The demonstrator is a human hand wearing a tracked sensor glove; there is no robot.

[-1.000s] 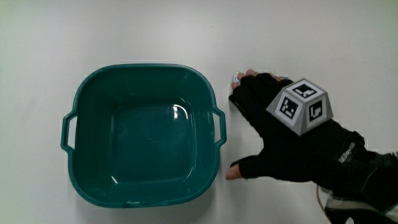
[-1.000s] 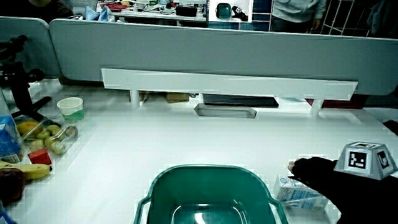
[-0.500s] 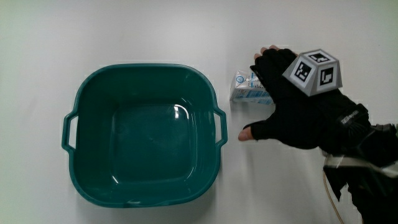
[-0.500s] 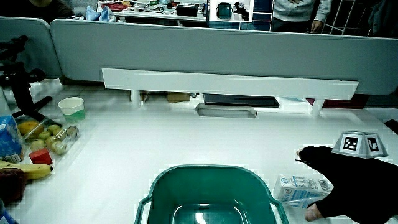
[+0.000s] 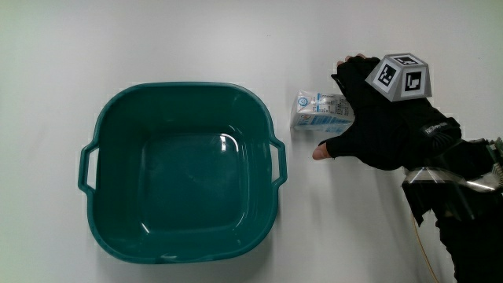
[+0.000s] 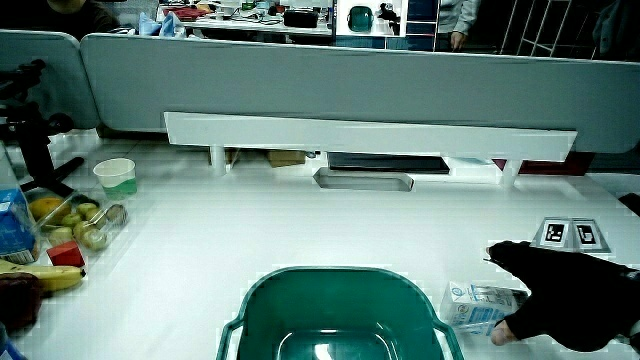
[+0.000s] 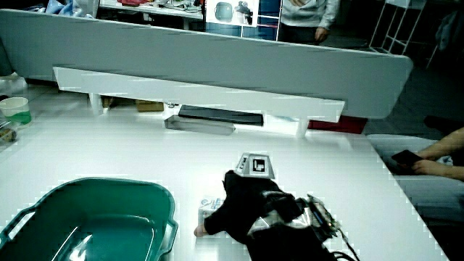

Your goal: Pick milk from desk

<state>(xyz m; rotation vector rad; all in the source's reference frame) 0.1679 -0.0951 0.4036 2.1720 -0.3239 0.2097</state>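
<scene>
- Starting at the teal basin (image 5: 181,169), I saw it on the white table (image 5: 157,39).
- Next, just beside its handle, the milk carton (image 5: 318,114) lay flat, its long axis running from the basin toward the hand (image 5: 377,118).
- Fingers draped over the carton, thumb at its near side, closing around it.

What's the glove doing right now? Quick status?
Hand on the milk carton, fingers wrapped over it, thumb beside it. Carton lying on the table beside the green basin. Nothing blocking.
</scene>
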